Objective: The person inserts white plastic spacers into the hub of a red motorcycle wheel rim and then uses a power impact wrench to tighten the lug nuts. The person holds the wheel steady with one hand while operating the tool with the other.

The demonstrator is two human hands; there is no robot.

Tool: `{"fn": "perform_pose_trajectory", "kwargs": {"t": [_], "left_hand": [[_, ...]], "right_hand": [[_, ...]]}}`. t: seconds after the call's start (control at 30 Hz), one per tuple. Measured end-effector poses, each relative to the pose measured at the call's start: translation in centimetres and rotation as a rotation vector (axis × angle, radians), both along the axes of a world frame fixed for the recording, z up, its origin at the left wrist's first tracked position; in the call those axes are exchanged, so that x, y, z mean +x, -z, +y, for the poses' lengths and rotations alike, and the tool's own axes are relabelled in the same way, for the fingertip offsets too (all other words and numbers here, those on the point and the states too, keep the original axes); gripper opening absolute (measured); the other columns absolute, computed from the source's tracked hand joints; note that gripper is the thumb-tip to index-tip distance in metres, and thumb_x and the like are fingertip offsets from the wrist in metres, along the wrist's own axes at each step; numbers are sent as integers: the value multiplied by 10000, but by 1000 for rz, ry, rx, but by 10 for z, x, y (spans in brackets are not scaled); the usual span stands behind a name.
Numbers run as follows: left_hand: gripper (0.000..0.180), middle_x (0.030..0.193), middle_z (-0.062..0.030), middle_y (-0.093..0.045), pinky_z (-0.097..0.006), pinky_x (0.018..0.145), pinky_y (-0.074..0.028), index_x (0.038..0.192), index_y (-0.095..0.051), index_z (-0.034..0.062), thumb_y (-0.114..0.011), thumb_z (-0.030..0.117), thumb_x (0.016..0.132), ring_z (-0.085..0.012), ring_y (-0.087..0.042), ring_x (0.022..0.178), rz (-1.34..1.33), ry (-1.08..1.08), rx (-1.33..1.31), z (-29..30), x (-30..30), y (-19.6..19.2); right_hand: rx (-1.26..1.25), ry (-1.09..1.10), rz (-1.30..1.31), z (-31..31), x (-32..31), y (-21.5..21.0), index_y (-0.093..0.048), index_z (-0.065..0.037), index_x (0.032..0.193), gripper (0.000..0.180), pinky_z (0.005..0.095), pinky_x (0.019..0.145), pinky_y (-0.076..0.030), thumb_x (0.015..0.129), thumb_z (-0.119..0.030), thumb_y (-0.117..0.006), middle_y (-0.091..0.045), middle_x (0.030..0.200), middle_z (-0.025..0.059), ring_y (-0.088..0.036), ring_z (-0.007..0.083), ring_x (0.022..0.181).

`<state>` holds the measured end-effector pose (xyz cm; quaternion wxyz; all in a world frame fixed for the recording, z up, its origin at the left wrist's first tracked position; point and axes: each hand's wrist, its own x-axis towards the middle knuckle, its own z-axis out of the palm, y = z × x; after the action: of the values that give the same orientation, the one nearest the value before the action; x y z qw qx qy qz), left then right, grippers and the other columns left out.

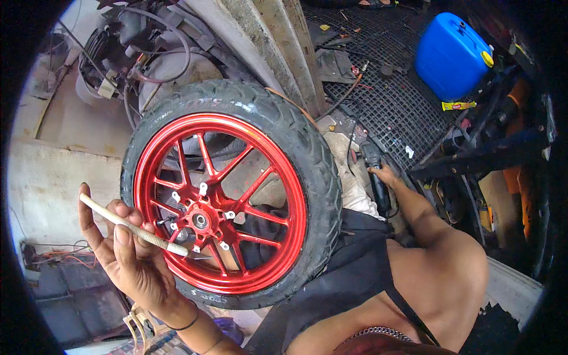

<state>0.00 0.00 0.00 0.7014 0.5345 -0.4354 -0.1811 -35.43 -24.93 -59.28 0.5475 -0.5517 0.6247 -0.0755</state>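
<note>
My left hand (133,254) is raised in front of the wheel, closed around a thin tool with a long pale handle (127,223) and a short pointed metal blade at its lower end. The blade tip lies over the rim's lower part as I see it. A red spoked motorcycle wheel (200,221) with a black knobby tire (319,183) leans upright beside my lap. Out to the right, my right hand (386,176) is closed on the body of an angle grinder (377,189). A reddish disc shows at the grinder's head.
Black perforated matting (378,77) covers the floor at the far right, with a blue jerrycan (452,56) and a yellow packet (458,106). A concrete post (284,53) stands behind the tire. Hoses and a dusty machine (171,71) fill the back left; dark metal bars (485,151) cross the right.
</note>
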Motion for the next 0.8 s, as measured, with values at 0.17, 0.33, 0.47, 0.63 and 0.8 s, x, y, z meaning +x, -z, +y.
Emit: {"fn": "perform_pose_trajectory", "kwargs": {"t": [0.17,0.33,0.47,0.63,0.8], "left_hand": [[671,1118,-132,-546,-227,756,-587,1531,-196,77,-528,-27,958,-153,-613,932,18,-44,-8,4,2,0],[679,1081,-120,-551,-233,767,-576,1528,-217,87,-525,-56,940,-144,-613,899,38,-106,26,8,1,-5],[701,1078,-127,-578,-263,749,-566,1517,-254,81,-572,-24,902,-160,-638,902,12,-165,57,8,1,8],[615,1017,-187,-651,-388,759,-613,1416,-323,50,-641,-19,894,-247,-687,885,124,-56,-83,10,10,7],[414,1017,-201,-663,-370,751,-607,1276,-360,67,-603,30,943,-246,-688,884,175,-40,-105,8,6,10]], "right_hand": [[-105,1,37,3,-4,-16,-670,-26,1126,693,392,835,-508,687,-554,-763,-697,1028,186,-672,308,942],[-231,-208,341,-11,-6,0,-679,47,1058,758,428,833,-510,674,-602,-759,-686,1037,258,-676,350,969],[-246,-348,370,-35,-10,-42,-678,95,1012,777,454,826,-509,651,-585,-787,-676,1023,297,-674,375,991],[-793,-60,-21,-85,31,-153,-691,-5,971,275,338,779,-503,893,-269,-679,-706,897,124,-639,181,821],[-1080,71,-703,-57,107,-380,-663,2,1123,187,200,716,-456,968,-87,-606,-653,1020,4,-555,56,823]]}}
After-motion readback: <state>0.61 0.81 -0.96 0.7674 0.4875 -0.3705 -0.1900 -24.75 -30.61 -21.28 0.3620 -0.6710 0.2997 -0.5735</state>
